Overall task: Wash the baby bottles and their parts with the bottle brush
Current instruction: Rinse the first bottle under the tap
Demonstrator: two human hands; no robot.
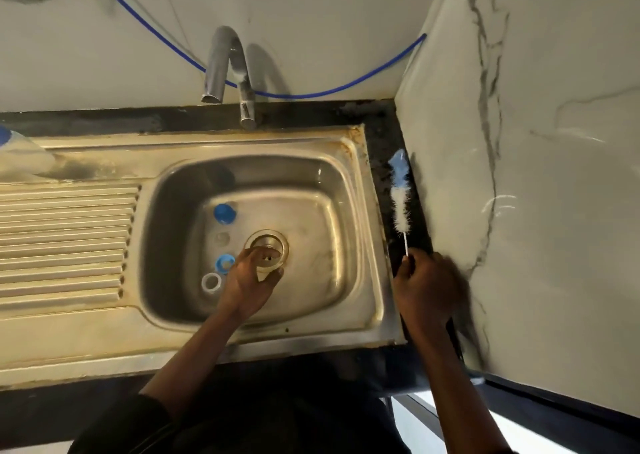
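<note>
Two hands show in my single view, the head camera. My left hand (pixel 247 282) is curled round a clear bottle (pixel 268 263), held low in the sink (pixel 346 183) directly over the drain, its open end seemingly toward me. My right hand (pixel 427 287) is clamped on the thin white stem of the bottle brush (pixel 400 204), which points away over the dark counter strip just beside the sink's right rim. A blue cap (pixel 224 213), a blue ring (pixel 224 263) and a white ring (pixel 211 282) lie on the basin floor left of the bottle.

I judge the bottle light, stiff and slippery when wet, so I'd keep my fingers wrapped round its body. The brush head looks soft and the stem springy, so a hold low on the stem should steer it best.
</note>
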